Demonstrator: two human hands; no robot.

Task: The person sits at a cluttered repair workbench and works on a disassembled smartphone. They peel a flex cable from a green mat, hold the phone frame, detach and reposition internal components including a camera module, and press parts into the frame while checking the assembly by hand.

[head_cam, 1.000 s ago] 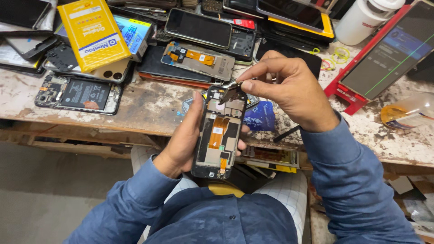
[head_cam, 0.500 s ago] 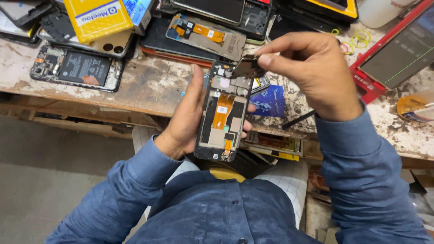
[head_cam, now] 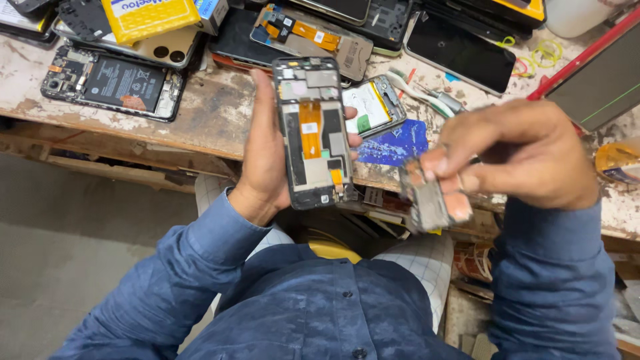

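My left hand (head_cam: 267, 157) grips an opened phone frame (head_cam: 312, 130) upright over my lap, its inside facing me with an orange flex strip down the middle. My right hand (head_cam: 517, 157) is off to the right of it, pinching a small grey circuit board piece (head_cam: 427, 200) between thumb and fingers; the piece is blurred. The two hands are apart, with a gap between the phone frame and the board piece.
A worn workbench (head_cam: 200, 113) carries several dismantled phones, a yellow packet (head_cam: 143, 17), a small battery (head_cam: 370, 107), a blue card (head_cam: 393, 143), a red-edged screen panel (head_cam: 593, 73) at right and yellow rubber bands (head_cam: 543, 50). Grey floor lies at the left.
My right hand has come away from the top of the phone frame, down and to the right, with the board piece in its fingers. The left hand still holds the frame.
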